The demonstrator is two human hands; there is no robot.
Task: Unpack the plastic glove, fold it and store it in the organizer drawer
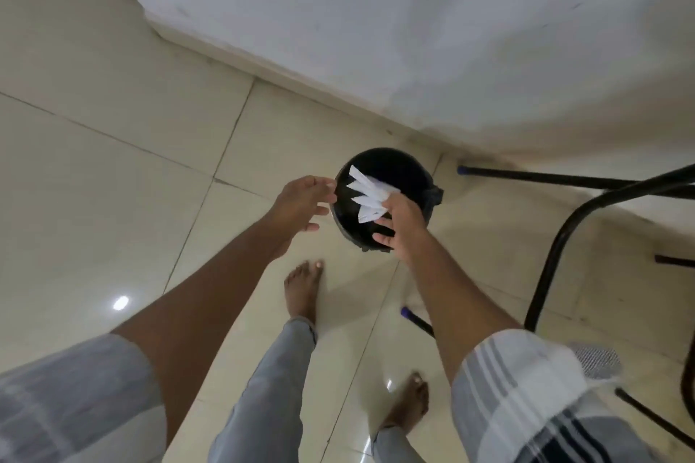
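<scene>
I see my right hand (398, 222) pinching a fan of white paper strips (366, 197) at their lower ends, directly above the black bin (387, 169) on the tiled floor (113, 162). My left hand (301, 203) hovers just beside them, fingers relaxed, holding nothing. I cannot tell whether any strip is the glove.

Glossy cream floor tiles (113, 132) mirror a lamp. The black bin (391, 177) wears a shiny plastic liner. White paper wrappers (366, 195) look matt and creased. Chair legs (556, 237) are black painted metal.
</scene>
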